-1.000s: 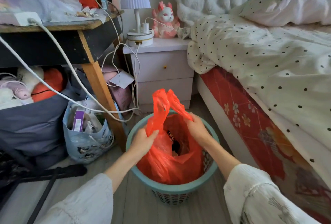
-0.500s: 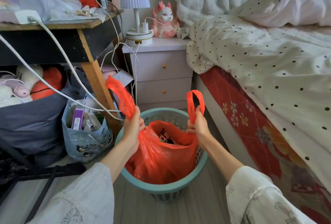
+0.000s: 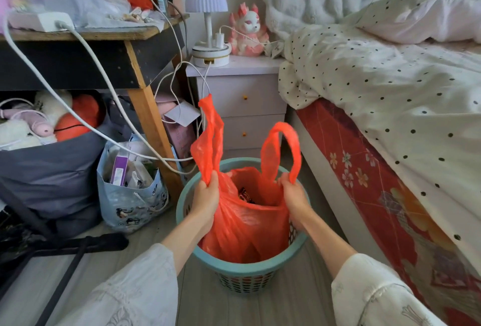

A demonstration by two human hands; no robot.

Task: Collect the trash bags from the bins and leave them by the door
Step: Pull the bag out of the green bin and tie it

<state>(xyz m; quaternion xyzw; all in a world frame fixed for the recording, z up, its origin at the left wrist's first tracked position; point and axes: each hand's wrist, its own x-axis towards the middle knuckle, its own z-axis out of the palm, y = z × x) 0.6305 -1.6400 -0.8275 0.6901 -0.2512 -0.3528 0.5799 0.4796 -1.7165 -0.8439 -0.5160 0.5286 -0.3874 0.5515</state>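
**Both hands holding the handles of the red bag in the bin**

The fingers of the left hand (image 3: 207,196) are curling around one twisted handle of the thin red plastic trash bag (image 3: 247,224), and the fingers of the right hand (image 3: 294,195) are gripping the base of the other handle, which is standing up as an open loop. The bag is sitting inside the round teal plastic bin (image 3: 242,269) with a perforated wall. The bin is standing on the grey wooden floor (image 3: 299,299), between the wooden desk (image 3: 145,101) on the left and the bed (image 3: 377,96) with a dotted white cover on the right. A white nightstand (image 3: 250,106) is standing behind the bin.
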